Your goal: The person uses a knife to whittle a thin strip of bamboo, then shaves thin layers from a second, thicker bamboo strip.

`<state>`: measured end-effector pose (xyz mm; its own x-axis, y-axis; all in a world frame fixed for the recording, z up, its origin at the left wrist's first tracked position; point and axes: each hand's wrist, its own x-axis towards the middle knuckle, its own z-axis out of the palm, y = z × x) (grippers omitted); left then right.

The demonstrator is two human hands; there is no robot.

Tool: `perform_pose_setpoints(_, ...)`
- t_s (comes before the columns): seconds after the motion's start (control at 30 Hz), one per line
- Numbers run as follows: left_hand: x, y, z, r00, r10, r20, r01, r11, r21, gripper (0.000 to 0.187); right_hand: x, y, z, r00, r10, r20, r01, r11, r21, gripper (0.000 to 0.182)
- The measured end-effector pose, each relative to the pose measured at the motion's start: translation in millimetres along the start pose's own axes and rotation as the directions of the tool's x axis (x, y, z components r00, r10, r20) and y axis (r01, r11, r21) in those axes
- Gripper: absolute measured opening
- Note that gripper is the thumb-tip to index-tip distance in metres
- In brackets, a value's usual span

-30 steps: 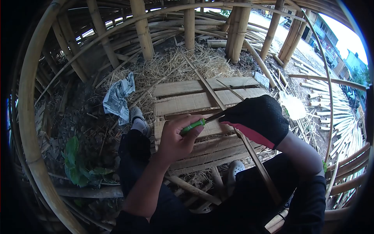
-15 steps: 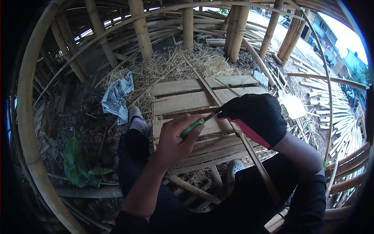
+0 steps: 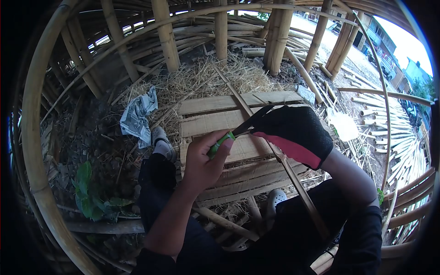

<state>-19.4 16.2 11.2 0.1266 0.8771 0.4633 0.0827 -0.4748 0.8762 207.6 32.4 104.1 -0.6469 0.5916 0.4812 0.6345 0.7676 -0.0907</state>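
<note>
My left hand [image 3: 205, 160] is bare and grips the green handle of a knife [image 3: 221, 142]. Its dark blade slants up to the right along a long thin bamboo strip [image 3: 236, 96]. My right hand [image 3: 295, 133], in a black glove with a red palm, holds that strip just beside the blade. The strip runs from the straw at the back down past my right knee. Both hands hover over a wooden pallet [image 3: 206, 123].
Thick bamboo posts [image 3: 167, 34] stand behind a heap of straw [image 3: 197, 78]. A crumpled newspaper [image 3: 137, 114] lies left of the pallet. A curved bamboo pole [image 3: 32, 137] arcs along the left. Split bamboo strips [image 3: 403, 146] are piled at right. My grey shoes rest by the pallet.
The knife has slid forward and upward along the strip, its blade now showing further past the glove. Both hands shifted slightly up and away from me.
</note>
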Motion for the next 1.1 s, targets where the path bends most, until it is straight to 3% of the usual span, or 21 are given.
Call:
perform_pose_setpoints(0.07,-1.4,0.1,-0.3,1.000,0.017,0.020,-0.017,1.000,0.024,0.028,-0.7,-2.7,-3.3,1.000,0.012,-0.003,-0.012,1.000,0.009,0.017)
perform_pose_setpoints(0.13,-2.4,0.8,-1.3,0.999,0.030,0.042,-0.032,0.998,0.048,0.029,-4.5,-9.7,-3.9,0.981,0.184,0.059,-0.181,0.982,-0.056,0.015)
perform_pose_setpoints(0.2,-1.6,1.9,-2.9,0.994,0.065,0.093,-0.075,0.991,0.109,0.029,-5.7,-11.3,-1.5,0.980,0.194,0.051,-0.191,0.979,-0.071,0.015)
perform_pose_setpoints(0.3,-2.0,2.4,1.3,0.990,0.135,0.052,-0.138,0.988,0.068,0.027,-4.4,-16.9,-1.4,0.983,0.182,0.008,-0.181,0.982,-0.059,0.013)
perform_pose_setpoints(0.47,-4.5,10.8,1.0,0.992,0.108,0.067,-0.113,0.989,0.092,0.026,-8.3,-20.6,3.6,0.981,0.160,-0.112,-0.160,0.987,0.012,0.014)
perform_pose_setpoints(0.53,-5.7,11.1,1.8,0.994,0.079,0.069,-0.085,0.993,0.085,0.026,-6.6,-27.6,2.6,0.955,0.281,-0.098,-0.276,0.959,0.065,0.016)
perform_pose_setpoints(0.73,-6.7,10.6,2.8,0.992,0.126,0.030,-0.128,0.989,0.073,0.025,-9.0,-19.8,11.6,0.974,0.183,-0.135,-0.191,0.980,-0.053,0.011)
perform_pose_setpoints(0.77,-5.8,11.6,0.4,0.997,0.063,0.048,-0.066,0.996,0.060,0.024,-7.3,-19.7,8.3,0.974,0.181,-0.136,-0.190,0.980,-0.055,0.011)
perform_pose_setpoints(0.83,-5.0,11.6,-0.2,0.998,0.003,0.063,-0.006,0.999,0.048,0.024,-1.7,-19.1,-0.8,0.970,0.241,0.014,-0.241,0.970,-0.016,0.013)
perform_pose_setpoints(0.9,-4.6,7.4,3.8,0.981,-0.191,0.044,0.196,0.962,-0.188,0.025,0.1,-9.9,-1.5,0.988,0.155,0.010,-0.154,0.986,-0.063,0.013)
perform_pose_setpoints(0.93,-4.4,5.7,5.6,0.981,-0.190,0.041,0.194,0.963,-0.188,0.025,0.2,-4.7,-1.3,0.997,0.072,0.009,-0.071,0.992,-0.107,0.014)
perform_pose_setpoints(1.0,-4.1,2.3,8.6,0.968,-0.216,0.128,0.247,0.905,-0.345,0.028,-0.1,3.9,-1.0,0.997,0.068,0.047,-0.063,0.994,-0.092,0.017)
perform_pose_setpoints(1.1,-4.8,-2.5,11.3,0.971,-0.187,0.150,0.233,0.884,-0.406,0.026,-2.2,16.7,-3.1,0.997,0.005,0.074,0.002,0.996,-0.089,0.021)
